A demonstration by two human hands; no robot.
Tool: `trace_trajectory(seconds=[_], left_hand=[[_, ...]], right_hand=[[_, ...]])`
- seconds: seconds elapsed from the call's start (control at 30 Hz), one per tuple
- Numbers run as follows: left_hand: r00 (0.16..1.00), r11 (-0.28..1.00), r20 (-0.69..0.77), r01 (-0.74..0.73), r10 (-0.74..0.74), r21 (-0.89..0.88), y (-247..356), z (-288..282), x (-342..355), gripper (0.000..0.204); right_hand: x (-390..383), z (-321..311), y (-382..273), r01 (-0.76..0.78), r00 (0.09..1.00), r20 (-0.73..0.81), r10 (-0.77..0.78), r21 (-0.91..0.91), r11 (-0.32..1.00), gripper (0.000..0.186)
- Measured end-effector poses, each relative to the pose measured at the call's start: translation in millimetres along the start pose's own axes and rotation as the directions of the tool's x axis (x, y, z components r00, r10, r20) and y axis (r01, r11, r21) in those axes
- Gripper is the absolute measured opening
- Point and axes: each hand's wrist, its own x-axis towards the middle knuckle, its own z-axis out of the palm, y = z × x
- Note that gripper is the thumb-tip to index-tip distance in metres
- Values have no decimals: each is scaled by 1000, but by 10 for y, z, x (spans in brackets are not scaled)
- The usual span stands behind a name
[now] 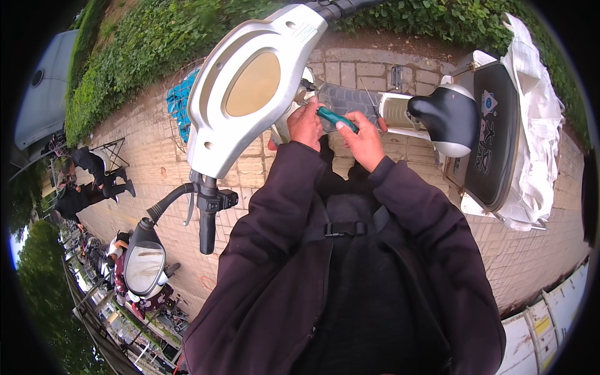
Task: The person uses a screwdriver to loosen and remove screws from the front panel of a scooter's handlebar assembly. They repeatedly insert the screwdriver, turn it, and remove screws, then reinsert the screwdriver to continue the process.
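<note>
Both my hands are together beside the steering column of a silver and beige electric scooter [209, 103]. My right hand [364, 142] is closed on the rear end of a green tool handle [337, 119], which looks like a screwdriver's; its shaft does not show. My left hand [305, 129] is closed at the handle's front end, against the inner side of the front panel, and its fingers hide what they grip. To the right of my right hand, a thin screwdriver with a red handle [382, 123] lies by the grey footboard mat [350, 100].
The scooter's black seat [447, 115] and a dark backrest with white cloth [534, 125] stand at right. A handlebar grip [207, 231] and mirror [145, 267] jut out at left. Beyond are a hedge [156, 56], brick paving [244, 172] and people [94, 169] farther left.
</note>
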Motion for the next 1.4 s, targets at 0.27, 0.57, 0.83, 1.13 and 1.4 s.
trace_trajectory(seconds=[0.27, 0.57, 0.83, 1.13, 1.4], left_hand=[[999, 997, -39, -26, 29, 75, -12, 21, 61, 30], [999, 990, -49, -3, 10, 140, -41, 27, -91, 30], [1000, 986, 24, 1, -5, 165, 1, 38, -61, 28], [998, 994, -48, -45, 50, 97, 3, -3, 8, 32], [999, 998, 16, -28, 27, 59, 36, -64, -17, 29]], right_hand=[[34, -239, -97, -660, 747, 486, 454, 462, 592, 42], [-40, 48, -28, -25, 996, 86, 1, 274, 961, 39], [39, -202, -101, -599, 790, 472, 391, 460, 656, 59], [-63, 60, -63, 102, 995, -11, -101, 137, 985, 31], [40, 23, -168, -379, 922, 236, 306, 396, 836, 34]])
